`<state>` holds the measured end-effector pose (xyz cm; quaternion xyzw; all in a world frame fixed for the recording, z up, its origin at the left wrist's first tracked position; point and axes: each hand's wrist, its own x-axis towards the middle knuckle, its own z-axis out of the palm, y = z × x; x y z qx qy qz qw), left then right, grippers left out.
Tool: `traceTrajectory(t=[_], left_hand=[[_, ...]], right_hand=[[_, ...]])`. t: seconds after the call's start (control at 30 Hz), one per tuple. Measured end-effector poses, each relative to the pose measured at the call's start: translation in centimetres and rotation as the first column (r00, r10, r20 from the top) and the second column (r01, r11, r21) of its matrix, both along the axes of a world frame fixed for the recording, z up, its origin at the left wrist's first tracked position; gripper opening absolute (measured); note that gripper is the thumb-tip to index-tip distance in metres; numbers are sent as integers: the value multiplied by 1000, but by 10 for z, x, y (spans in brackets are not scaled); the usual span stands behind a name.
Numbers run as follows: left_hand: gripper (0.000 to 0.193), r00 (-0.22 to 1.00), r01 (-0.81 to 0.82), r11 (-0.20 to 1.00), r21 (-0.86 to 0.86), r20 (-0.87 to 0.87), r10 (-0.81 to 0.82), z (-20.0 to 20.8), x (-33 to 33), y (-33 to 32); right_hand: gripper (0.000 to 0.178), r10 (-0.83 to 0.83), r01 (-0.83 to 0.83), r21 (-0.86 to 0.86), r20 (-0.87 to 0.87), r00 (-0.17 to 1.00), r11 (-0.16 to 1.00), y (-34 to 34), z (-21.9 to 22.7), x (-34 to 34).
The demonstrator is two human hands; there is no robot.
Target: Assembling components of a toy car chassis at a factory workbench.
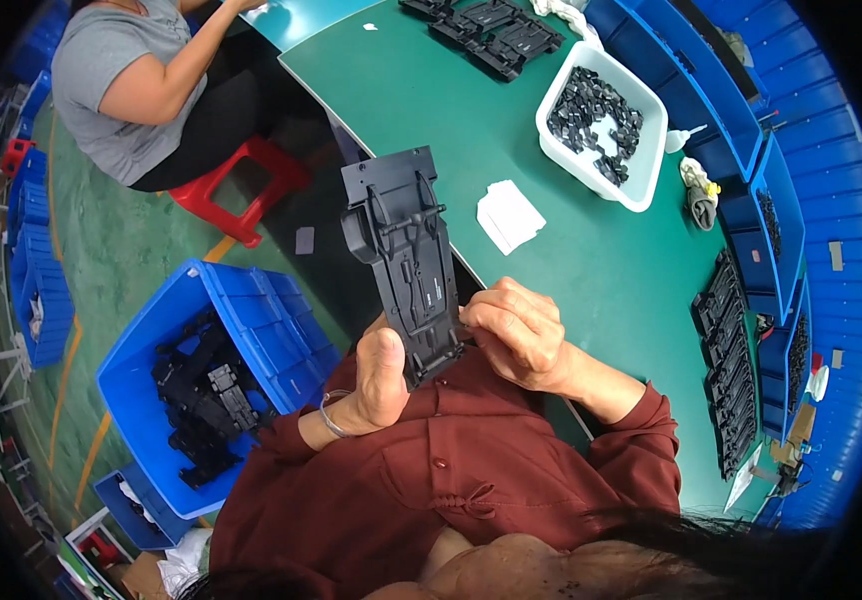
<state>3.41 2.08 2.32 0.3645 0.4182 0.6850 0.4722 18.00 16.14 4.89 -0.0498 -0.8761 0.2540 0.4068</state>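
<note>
A long black plastic chassis-like part [413, 260], with molded ribs and a crossbar, is tilted up in front of my body. My left hand [381, 378] grips its lower end, thumb on the near face and the other fingers hidden behind. My right hand [519, 333] is at the part's lower right edge, fingers curled with thumb and forefinger pinched together. Whether a small piece sits in that pinch I cannot make out. A white tub [606, 125] of small black pieces stands on the green table beyond my right hand.
White cards [509, 217] lie on the table [391, 90]. Similar black parts lie at the far edge [496, 38] and in a row at right [724, 365]. Blue bins [766, 230] line the right side. A blue crate [281, 320] of black parts stands at left. Another person [131, 90] sits near a red stool [241, 190].
</note>
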Motion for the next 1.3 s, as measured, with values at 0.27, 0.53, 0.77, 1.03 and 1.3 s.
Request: traceTrajectory(t=[0.27,0.53,0.77,1.03,1.3], left_hand=[[69,1000,-11,1000,-23,17,12,-3,0,-1],[65,999,-12,1000,-13,29,12,-10,1,-5],[65,999,-12,1000,-6,42,12,-6,2,-6],[66,998,-1,1000,-17,59,2,-5,1,-5],[63,999,-16,1000,5,50,16,-6,3,-4]], right_hand=[[33,49,-49,-52,8,999,997,0,-2,3],[29,48,-48,-63,8,999,997,-2,-3,5],[25,31,-30,-48,9,999,998,-6,3,3],[25,31,-28,-66,41,999,997,-7,6,4],[25,24,-22,-80,32,999,997,-6,6,5]])
